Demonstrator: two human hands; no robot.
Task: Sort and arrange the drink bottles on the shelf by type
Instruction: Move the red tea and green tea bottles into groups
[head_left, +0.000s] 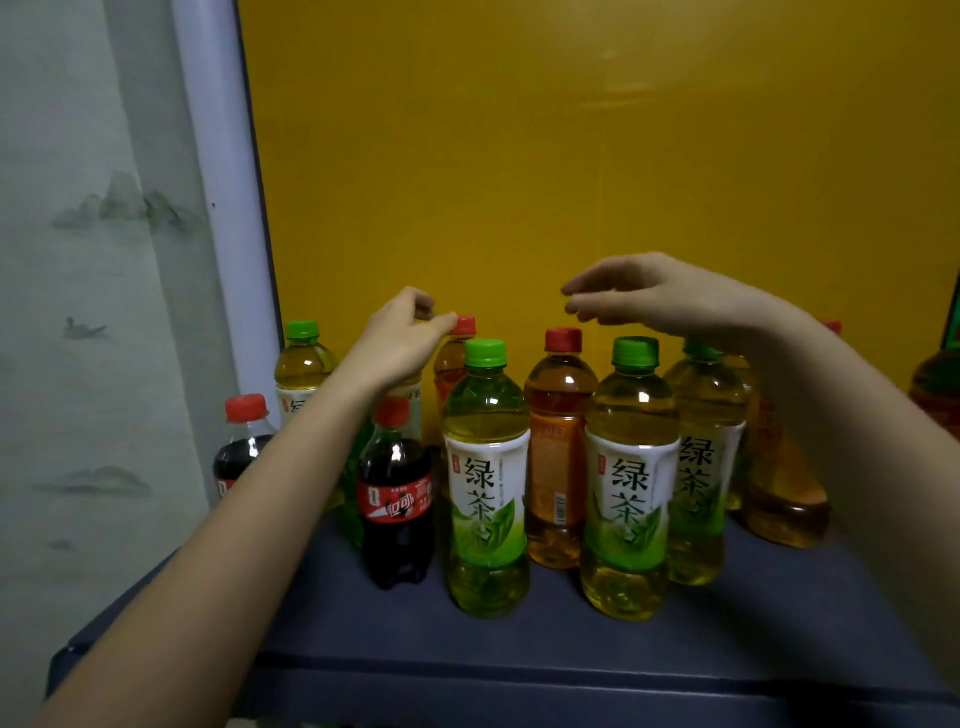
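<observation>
Green-capped bottles labelled 绿茶 (485, 483) stand on the dark blue shelf (571, 644), mixed with a red-capped amber tea bottle (558, 452) with an orange label and, at the left, red-labelled cola bottles (397, 499). The left hand (400, 338), fingers curled, has its thumb tip at the red cap (465, 325) of a back-row bottle (451, 364); whether it grips I cannot tell. The right hand (649, 296) hovers above the bottles, fingers loosely extended, holding nothing
</observation>
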